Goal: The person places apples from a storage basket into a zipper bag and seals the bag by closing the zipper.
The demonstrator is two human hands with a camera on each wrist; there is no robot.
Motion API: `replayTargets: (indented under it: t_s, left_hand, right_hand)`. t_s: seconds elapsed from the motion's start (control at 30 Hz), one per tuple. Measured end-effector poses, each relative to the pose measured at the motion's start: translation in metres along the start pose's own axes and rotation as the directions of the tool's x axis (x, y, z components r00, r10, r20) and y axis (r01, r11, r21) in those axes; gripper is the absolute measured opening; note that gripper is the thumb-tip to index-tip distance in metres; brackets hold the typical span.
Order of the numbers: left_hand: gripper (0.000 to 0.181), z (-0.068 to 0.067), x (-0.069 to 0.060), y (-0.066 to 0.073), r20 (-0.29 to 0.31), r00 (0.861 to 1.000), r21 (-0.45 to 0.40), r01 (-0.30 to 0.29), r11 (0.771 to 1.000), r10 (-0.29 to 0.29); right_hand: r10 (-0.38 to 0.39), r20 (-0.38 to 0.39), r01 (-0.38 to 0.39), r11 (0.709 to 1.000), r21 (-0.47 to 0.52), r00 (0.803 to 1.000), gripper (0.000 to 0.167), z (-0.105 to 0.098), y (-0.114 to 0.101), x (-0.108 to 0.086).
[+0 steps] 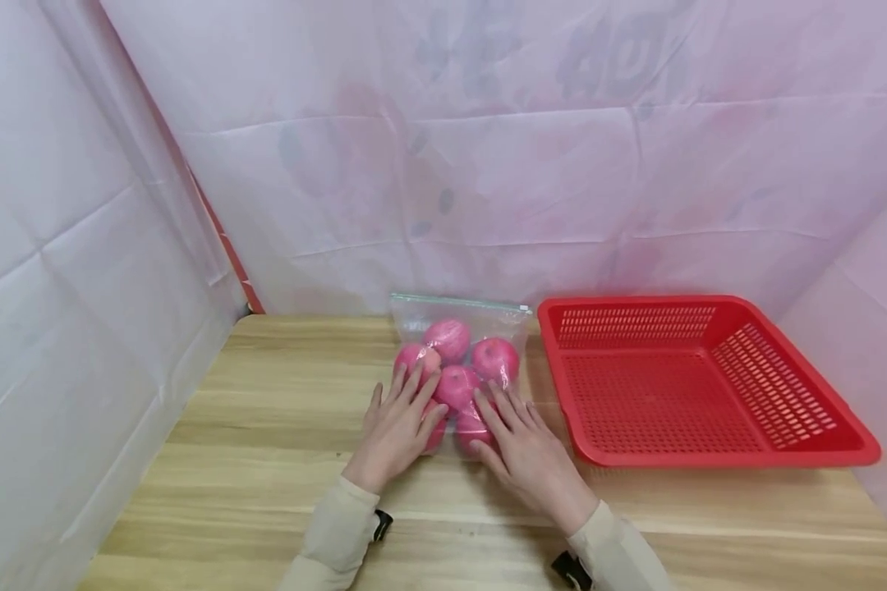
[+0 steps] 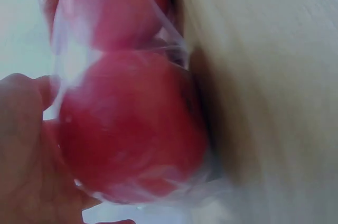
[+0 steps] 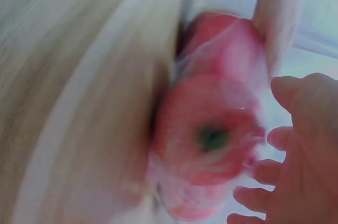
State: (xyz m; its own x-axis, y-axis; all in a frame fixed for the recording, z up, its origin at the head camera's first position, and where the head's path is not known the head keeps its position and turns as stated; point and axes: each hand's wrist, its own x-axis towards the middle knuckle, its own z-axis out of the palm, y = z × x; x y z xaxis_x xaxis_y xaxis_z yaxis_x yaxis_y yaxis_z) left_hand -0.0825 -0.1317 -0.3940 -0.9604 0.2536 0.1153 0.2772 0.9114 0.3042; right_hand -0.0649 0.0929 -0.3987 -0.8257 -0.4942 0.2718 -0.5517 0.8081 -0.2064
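Note:
A clear zip bag [image 1: 461, 310] with a green slider strip along its far edge lies on the table, holding several red apples [image 1: 457, 387]. My left hand [image 1: 399, 419] rests on the bag's left side, its fingers spread over the apples there. On the near right part of the bag lies my right hand [image 1: 528, 451], fingers extended and slightly apart. In the left wrist view, an apple [image 2: 132, 129] shows through the plastic beside the left palm. The right wrist view shows another apple [image 3: 208, 129] under the film, close to the right fingertips.
A red plastic basket [image 1: 565, 394] with perforated walls stands just right of the bag, with nothing in it. The wooden table [image 1: 266, 443] extends to the left and front. White printed cloth [image 1: 517, 180] hangs behind and at both sides.

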Motion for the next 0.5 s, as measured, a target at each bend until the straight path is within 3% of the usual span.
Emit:
replayTargets:
  t_s: [0.13,0.23,0.37,0.5]
  left_hand:
    - [0.06,-0.012,-0.005,0.001,-0.03,0.999,0.04,-0.044,0.998,0.045]
    - [0.059,-0.023,-0.006,0.002,-0.098,0.989,0.082,-0.104,0.991,0.112]
    - [0.057,-0.038,-0.005,0.005,-0.196,0.958,0.14,-0.184,0.973,0.21]
    - [0.054,-0.052,-0.006,0.006,-0.251,0.922,0.231,-0.238,0.943,0.295]
  right_hand:
    - [-0.033,-0.055,0.034,0.999,0.009,0.998,0.064,-0.016,-0.004,-0.003]
    - [-0.075,-0.125,0.073,0.997,-0.019,0.989,0.061,-0.028,-0.003,-0.003]
    - [-0.125,-0.191,0.114,0.991,-0.066,0.974,0.056,-0.042,0.003,0.0]
    - [-0.157,-0.247,0.137,0.986,-0.093,0.956,0.052,-0.053,0.011,0.002]
